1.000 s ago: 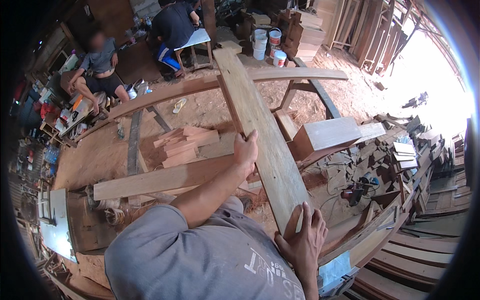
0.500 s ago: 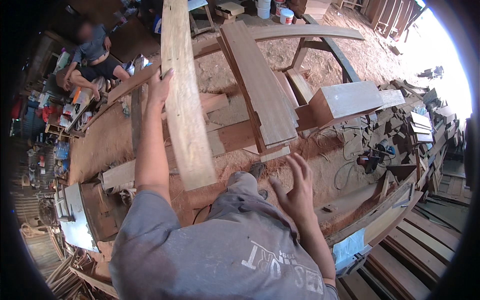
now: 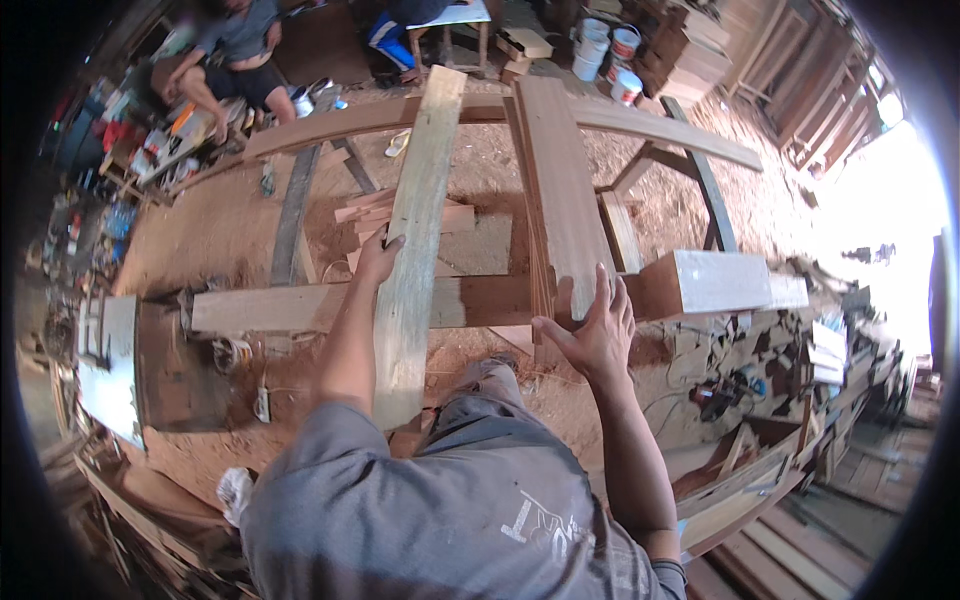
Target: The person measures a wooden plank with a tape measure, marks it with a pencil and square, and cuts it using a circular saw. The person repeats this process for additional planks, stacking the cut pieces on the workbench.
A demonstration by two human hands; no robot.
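Note:
A long pale wooden plank lies lengthwise away from me across the two horizontal beams, its near end reaching back beside my body. My left hand is closed on its left edge, with the thumb over the top face. To the right, a stack of brown boards spans the same beams. At its near end is my right hand, open with fingers spread; the fingertips overlap the top board, and I cannot tell whether they touch it.
The near beam and far beam run crosswise. A box-shaped wooden piece rests on the near beam's right. A power tool and wood scraps lie at right. Another person sits far left. Buckets stand at the back.
The pale plank has come down from a raised, tilted position onto the beams, with my left hand still on its edge. My right hand has moved to the brown stack's near end.

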